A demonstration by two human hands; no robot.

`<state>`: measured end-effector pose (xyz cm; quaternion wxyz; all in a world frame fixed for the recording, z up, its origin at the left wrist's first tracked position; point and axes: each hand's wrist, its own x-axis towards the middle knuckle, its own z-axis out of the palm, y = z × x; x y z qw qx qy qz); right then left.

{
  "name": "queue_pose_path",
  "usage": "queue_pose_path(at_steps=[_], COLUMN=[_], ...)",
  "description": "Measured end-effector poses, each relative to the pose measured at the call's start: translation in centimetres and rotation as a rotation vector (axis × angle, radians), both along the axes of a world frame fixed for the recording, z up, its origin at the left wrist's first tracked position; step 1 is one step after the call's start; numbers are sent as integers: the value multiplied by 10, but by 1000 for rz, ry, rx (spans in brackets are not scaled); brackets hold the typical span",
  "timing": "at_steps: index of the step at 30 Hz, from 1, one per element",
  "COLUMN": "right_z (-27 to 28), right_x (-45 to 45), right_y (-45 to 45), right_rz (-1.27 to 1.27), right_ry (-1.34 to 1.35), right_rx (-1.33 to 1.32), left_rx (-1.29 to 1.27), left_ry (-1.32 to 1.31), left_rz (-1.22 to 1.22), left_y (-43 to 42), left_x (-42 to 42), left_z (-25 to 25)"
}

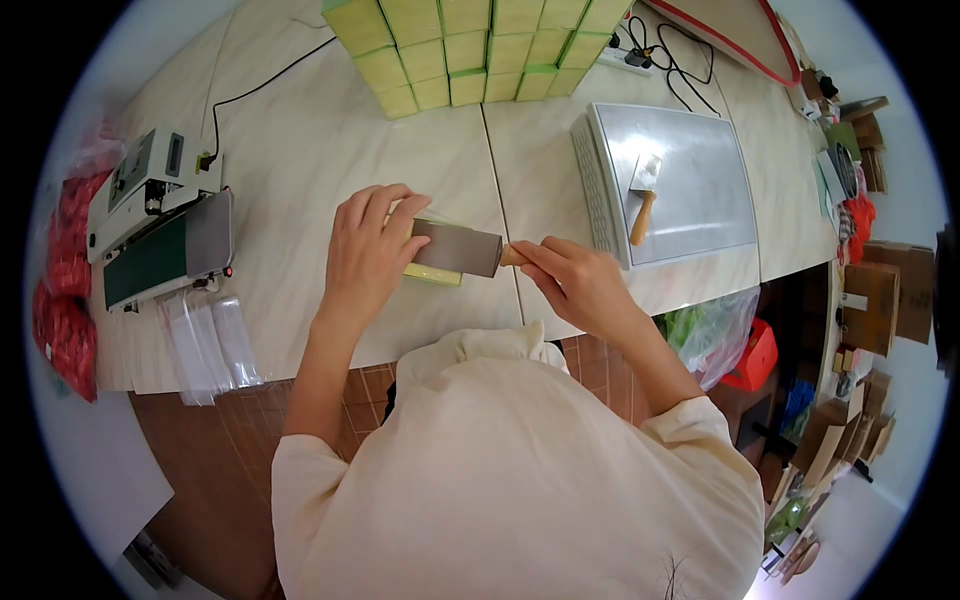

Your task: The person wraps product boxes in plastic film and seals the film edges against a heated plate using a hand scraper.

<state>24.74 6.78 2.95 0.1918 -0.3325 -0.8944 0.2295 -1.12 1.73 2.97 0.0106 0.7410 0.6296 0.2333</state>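
Note:
My right hand (pixel 578 280) is closed on the wooden handle of a scraper (pixel 458 248) with a wide grey metal blade. The blade lies flat over a small yellow-green box (pixel 436 275), hiding most of it. My left hand (pixel 368 250) grips the box from the left side, its thumb on the blade and its fingers over the far edge. A second scraper (pixel 643 205), also wooden-handled, rests on the metal-topped heating plate (pixel 690 170) to the right.
Stacked yellow-green boxes (pixel 470 55) stand at the back of the table. A belt sealing machine (pixel 155 225) is at the left, with clear plastic bags (pixel 212 345) near the front edge. Cables (pixel 675 55) lie at the back right. A red bin (pixel 752 358) stands below the table.

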Motion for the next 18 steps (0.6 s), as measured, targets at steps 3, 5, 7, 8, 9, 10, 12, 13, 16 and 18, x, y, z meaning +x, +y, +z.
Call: queue_pose_path(at_steps=[3, 5, 7, 8, 9, 10, 12, 13, 16, 18], right_z=[1, -1, -6, -5, -4, -3, -2, -1, 1, 0], right_x=[-3, -4, -3, -3, -3, -3, -5, -6, -8, -9], right_y=[1, 1, 0, -1, -2, -3, -5, -6, -9, -9], right_rz=[-9, -10, 20, 13, 4, -5, -30, -49, -70, -71], right_ry=[6, 18, 56, 54, 43, 31, 11, -7, -33, -42], right_rx=[-11, -23, -16, -17, -11, -5, 2, 10, 26, 22], left_rx=[30, 28, 3, -22, -22, -13, -6, 14, 45, 62], left_ry=[24, 44, 49, 56, 55, 61, 69, 67, 65, 66], left_rz=[-69, -98, -138, -172, -180, -189, -205, -239, -281, -283], left_y=[11, 19, 23, 24, 23, 21, 14, 10, 3, 0], left_x=[6, 9, 4, 1, 2, 2, 2, 0, -1, -2], left_z=[2, -2, -9, -11, -10, -7, -7, -11, -15, -17])
